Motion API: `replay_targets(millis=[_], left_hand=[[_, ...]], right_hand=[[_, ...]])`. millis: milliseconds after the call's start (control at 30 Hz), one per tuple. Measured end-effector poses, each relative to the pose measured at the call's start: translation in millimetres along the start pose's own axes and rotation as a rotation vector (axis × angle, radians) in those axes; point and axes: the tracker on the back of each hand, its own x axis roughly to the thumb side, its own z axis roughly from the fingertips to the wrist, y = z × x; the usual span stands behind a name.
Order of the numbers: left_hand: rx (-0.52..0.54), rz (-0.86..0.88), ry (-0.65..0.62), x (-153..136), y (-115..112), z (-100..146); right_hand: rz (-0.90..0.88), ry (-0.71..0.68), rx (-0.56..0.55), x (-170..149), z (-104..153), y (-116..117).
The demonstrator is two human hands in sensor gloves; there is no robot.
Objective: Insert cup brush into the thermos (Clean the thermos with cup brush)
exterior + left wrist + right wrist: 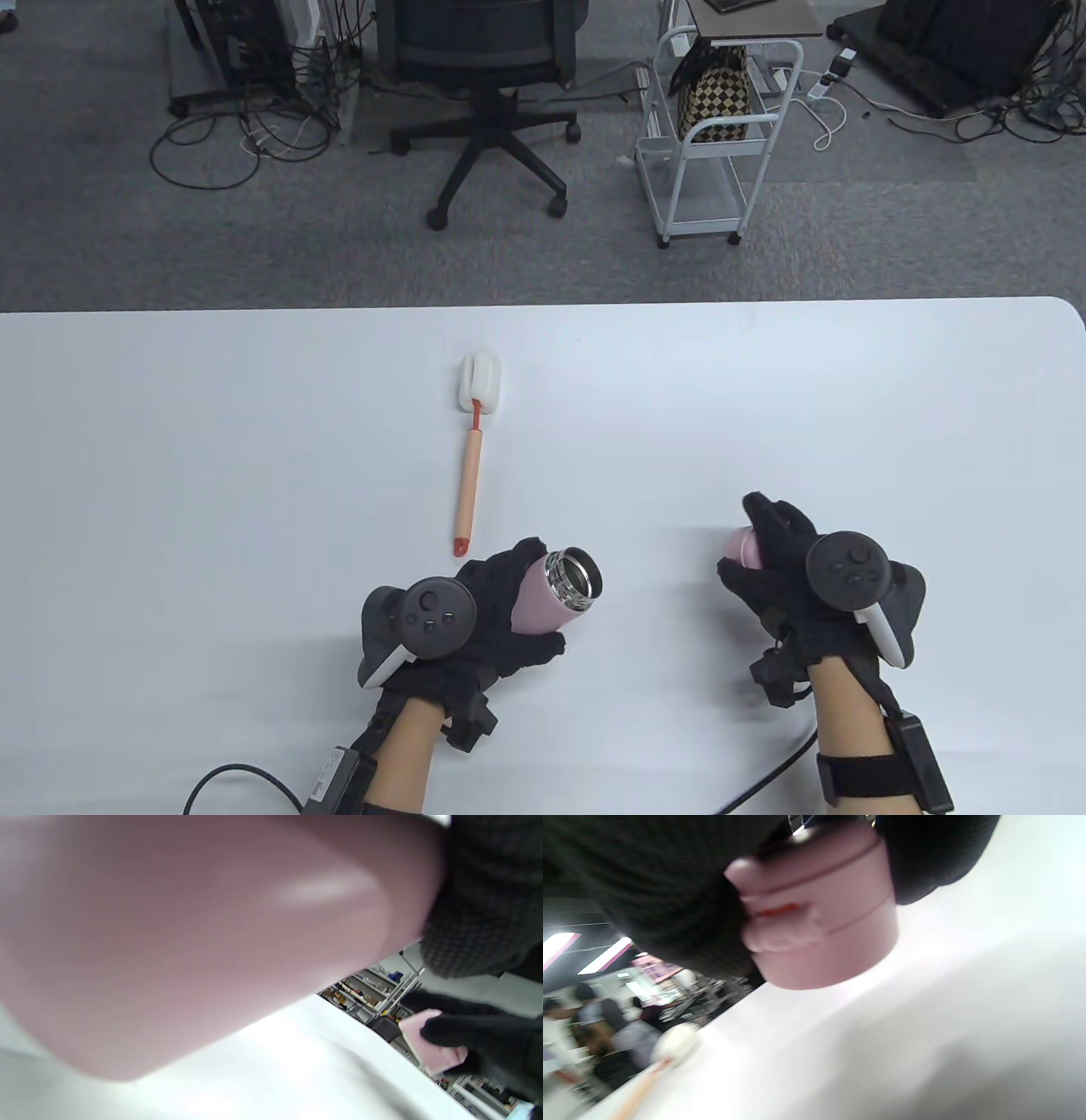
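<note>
Near the front edge of the white surface (pixel 254 424), left hand (pixel 475 615) wrapped around pink thermos (pixel 547 598), grip clenched on its body, steel mouth uncapped and tilted up and to the right. Off to the right, well apart, right hand (pixel 785 564) grasping pink thermos lid (pixel 740 548), fingers curled over its top, lid low over the surface. Farther back, beyond the left hand, cup brush (pixel 473 450) lying flat and untouched, white sponge head pointing away, peach handle with red tip pointing toward the thermos.
</note>
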Motion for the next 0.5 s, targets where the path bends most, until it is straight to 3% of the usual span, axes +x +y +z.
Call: replay_targets(millis=[233, 500], left_hand=[[0.003, 0.168, 0.022, -7.4, -3.1, -1.3], [0.025, 0.363, 0.018, -11.8, -5.6, -1.1]], right_hand=[[0.112, 0.268, -0.038, -30.5, -6.8, -6.3], [0.155, 0.429, 0.048, -51.7, -14.6, 1.3]])
